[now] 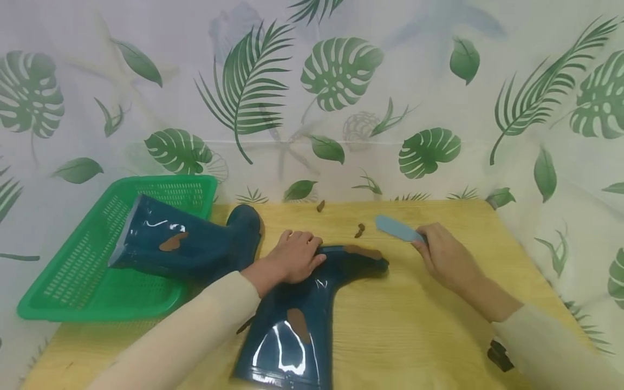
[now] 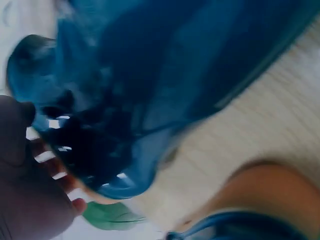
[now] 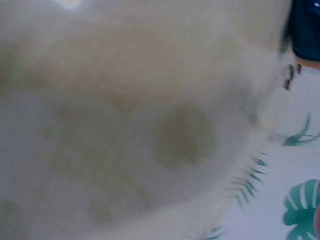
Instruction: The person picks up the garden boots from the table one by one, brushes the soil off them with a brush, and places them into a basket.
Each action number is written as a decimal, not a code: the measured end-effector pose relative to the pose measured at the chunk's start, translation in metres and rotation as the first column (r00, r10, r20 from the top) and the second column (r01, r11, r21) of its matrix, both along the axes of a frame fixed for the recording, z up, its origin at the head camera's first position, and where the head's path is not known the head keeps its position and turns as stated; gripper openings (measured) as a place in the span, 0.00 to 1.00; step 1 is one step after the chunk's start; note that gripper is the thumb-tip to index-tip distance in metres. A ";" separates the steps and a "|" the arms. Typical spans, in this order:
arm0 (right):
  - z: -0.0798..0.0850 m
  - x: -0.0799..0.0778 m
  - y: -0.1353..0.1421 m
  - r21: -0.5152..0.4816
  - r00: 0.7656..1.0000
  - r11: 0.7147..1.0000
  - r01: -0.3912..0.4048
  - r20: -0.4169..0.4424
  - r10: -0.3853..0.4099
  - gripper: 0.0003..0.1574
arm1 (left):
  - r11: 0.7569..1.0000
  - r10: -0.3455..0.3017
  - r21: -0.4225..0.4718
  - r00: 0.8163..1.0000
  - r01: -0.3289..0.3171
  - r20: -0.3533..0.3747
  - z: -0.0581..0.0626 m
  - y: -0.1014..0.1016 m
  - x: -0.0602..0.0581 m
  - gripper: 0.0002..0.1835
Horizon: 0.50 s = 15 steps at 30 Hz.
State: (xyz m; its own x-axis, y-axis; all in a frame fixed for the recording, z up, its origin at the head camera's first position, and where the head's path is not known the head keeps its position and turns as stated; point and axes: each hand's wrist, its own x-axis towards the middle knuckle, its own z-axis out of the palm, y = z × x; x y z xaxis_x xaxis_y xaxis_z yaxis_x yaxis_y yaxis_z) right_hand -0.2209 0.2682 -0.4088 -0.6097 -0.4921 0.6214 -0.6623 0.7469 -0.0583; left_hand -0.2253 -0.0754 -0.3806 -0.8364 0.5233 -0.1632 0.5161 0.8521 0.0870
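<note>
A glossy dark-blue rain boot [image 1: 292, 336] lies on its side, its shaft toward me and its toe to the right. Brown mud-like patches mark its shaft and sole edge. My left hand [image 1: 294, 257] grips this boot at the heel; in the left wrist view the fingertips [image 2: 78, 206] curl over its edge. Just right of the toe, my right hand [image 1: 448, 257] holds a light-blue flat scraper [image 1: 397, 228] by its handle, the blade pointing left and apart from the boot. Blurred pale cloth fills most of the right wrist view, where the scraper is hidden.
A second blue rain boot [image 1: 195, 244] with a brown patch lies partly over a green plastic basket [image 1: 122, 311] at left. Brown crumbs [image 1: 359, 230] lie behind the near boot on the wooden table [image 1: 414, 336]. A leaf-patterned cloth [image 1: 351, 124] hangs behind.
</note>
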 end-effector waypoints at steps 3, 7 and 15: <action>-0.016 0.005 0.002 -0.017 1.000 1.000 0.007 -0.014 -0.007 0.34 | 1.000 -0.025 -0.018 0.999 0.025 -0.025 -0.015 0.000 -0.007 0.26; -0.029 0.007 0.001 -0.035 0.997 0.999 0.013 -0.078 -0.016 0.39 | 1.000 -0.018 -0.026 0.999 0.017 -0.044 -0.027 0.004 -0.011 0.26; -0.036 -0.011 -0.003 0.019 0.987 0.997 -0.071 -0.144 0.073 0.33 | 0.998 0.008 -0.057 1.000 -0.009 -0.022 -0.031 0.006 -0.012 0.25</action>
State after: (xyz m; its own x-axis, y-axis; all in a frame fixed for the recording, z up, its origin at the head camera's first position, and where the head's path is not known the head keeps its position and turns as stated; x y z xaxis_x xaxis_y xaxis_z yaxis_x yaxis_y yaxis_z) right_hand -0.2316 0.2650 -0.4452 -0.4767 -0.5407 0.6931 -0.7155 0.6968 0.0515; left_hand -0.2372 -0.0696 -0.4111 -0.8445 0.5065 -0.1739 0.5101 0.8597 0.0266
